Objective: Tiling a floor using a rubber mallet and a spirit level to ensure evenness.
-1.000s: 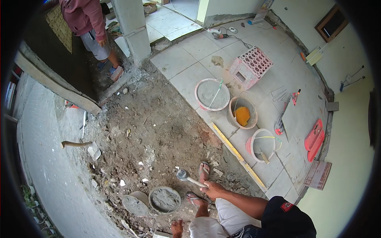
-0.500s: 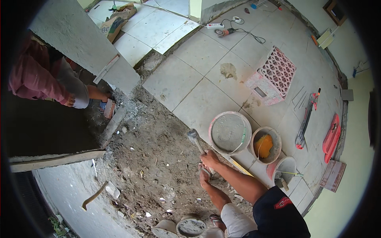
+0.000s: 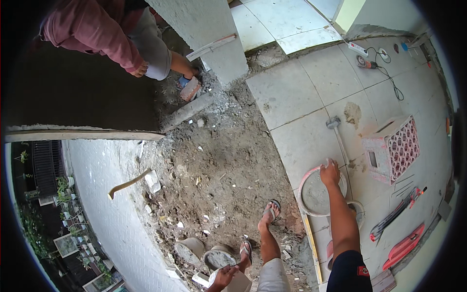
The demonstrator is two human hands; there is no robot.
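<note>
A bucket of grey mortar (image 3: 311, 207) stands on the tiles at the right. My right hand (image 3: 330, 173) reaches across it, with its fingers closed over the far rim. Just beyond that hand, a hammer (image 3: 335, 127) with a dark head and pale handle lies on the tiles, out of my grasp. My left hand (image 3: 224, 277) is low in the picture beside my pale shorts, fingers drawn together, and no held thing shows. Two containers of grey mix, a tilted bucket (image 3: 189, 249) and a round tub (image 3: 219, 258), stand near my left foot.
A co-worker's sleeve (image 3: 92, 31) and leg are at upper left, beside a brick (image 3: 190, 89). A crate (image 3: 391, 148), an angle grinder (image 3: 366, 62) and a red tool case (image 3: 404, 246) lie on the tiles. A wooden-handled tool (image 3: 127, 184) rests left of the rough soil.
The hammer has left my hands and now lies on the tiles. My right hand has moved to the mortar bucket, my left hand down beside my shorts. The view has turned left.
</note>
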